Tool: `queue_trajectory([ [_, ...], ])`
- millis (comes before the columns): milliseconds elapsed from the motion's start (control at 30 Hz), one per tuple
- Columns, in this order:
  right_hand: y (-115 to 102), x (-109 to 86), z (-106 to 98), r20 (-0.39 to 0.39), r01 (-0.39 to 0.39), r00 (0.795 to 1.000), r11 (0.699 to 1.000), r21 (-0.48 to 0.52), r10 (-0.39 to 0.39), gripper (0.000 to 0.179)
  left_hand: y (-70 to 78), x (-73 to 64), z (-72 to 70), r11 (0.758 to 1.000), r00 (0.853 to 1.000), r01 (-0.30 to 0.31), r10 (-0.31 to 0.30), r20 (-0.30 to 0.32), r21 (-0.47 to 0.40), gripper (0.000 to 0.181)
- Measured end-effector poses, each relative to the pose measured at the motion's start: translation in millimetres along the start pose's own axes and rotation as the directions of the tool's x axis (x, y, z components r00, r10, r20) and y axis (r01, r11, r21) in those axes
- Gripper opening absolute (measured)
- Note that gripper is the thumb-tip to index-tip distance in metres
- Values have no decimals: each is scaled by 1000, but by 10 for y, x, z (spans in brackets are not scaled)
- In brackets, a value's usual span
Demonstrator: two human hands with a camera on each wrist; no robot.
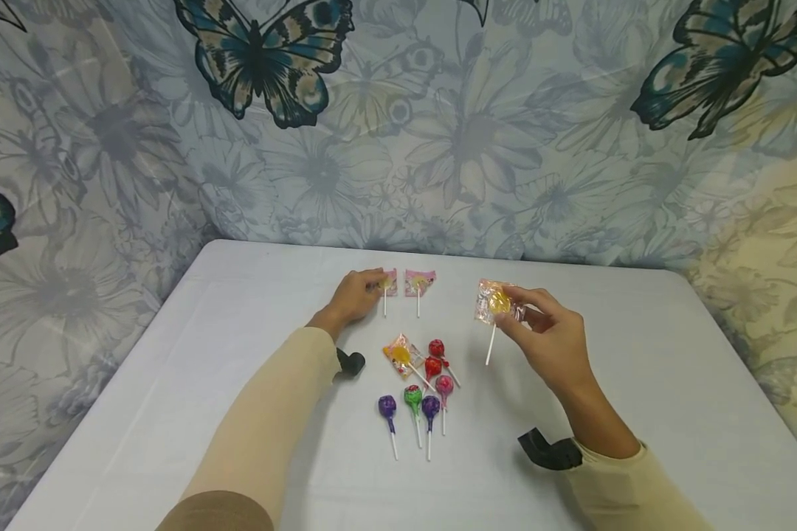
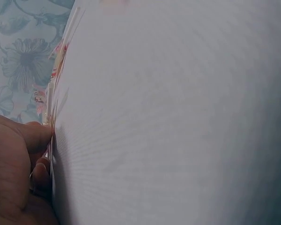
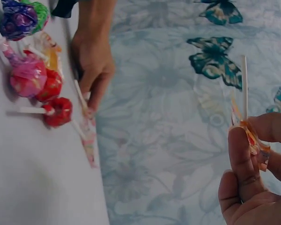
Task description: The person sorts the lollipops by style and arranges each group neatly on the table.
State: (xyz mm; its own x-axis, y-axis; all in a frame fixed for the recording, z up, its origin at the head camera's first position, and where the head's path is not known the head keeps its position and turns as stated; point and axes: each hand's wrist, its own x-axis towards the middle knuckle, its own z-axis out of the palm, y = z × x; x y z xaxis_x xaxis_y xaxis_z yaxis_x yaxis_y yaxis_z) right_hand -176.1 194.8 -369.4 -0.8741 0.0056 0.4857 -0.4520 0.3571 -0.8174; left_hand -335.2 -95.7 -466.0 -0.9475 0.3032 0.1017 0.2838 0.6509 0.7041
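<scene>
My right hand (image 1: 554, 335) pinches a yellow flat lollipop (image 1: 499, 301) in a clear wrapper, held above the table with its white stick pointing down. In the right wrist view its stick (image 3: 245, 89) rises beyond the fingers. At the back of the table my left hand (image 1: 353, 296) grips the edge of a pink-wrapped flat lollipop (image 1: 390, 283), which lies on the cloth. Just right of that one lies a second pink-wrapped lollipop (image 1: 419, 283). The left fingers (image 2: 37, 136) partly hide the wrapper they touch.
An orange-wrapped lollipop (image 1: 401, 355) lies mid-table beside red lollipops (image 1: 436, 348), a pink one (image 1: 444, 385), a green one (image 1: 413, 396) and purple ones (image 1: 387, 405). A white cloth covers the table (image 1: 239, 354). Behind it hangs a butterfly-patterned backdrop (image 1: 478, 162).
</scene>
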Motion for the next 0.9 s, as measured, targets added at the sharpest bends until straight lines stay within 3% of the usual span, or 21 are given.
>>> queue_trajectory([
  [533, 37, 352, -52, 35, -116, 993, 993, 14, 116, 39, -1, 2, 10, 1000, 1000, 4, -4, 6, -1, 36],
  [767, 138, 519, -39, 67, -218, 974, 976, 8, 217, 42, -26, 14, 20, 1000, 1000, -10, 10, -6, 12, 37],
  [900, 247, 595, -23, 87, -237, 968, 971, -7, 237, 42, -29, 14, 21, 1000, 1000, -6, 6, -3, 12, 37],
])
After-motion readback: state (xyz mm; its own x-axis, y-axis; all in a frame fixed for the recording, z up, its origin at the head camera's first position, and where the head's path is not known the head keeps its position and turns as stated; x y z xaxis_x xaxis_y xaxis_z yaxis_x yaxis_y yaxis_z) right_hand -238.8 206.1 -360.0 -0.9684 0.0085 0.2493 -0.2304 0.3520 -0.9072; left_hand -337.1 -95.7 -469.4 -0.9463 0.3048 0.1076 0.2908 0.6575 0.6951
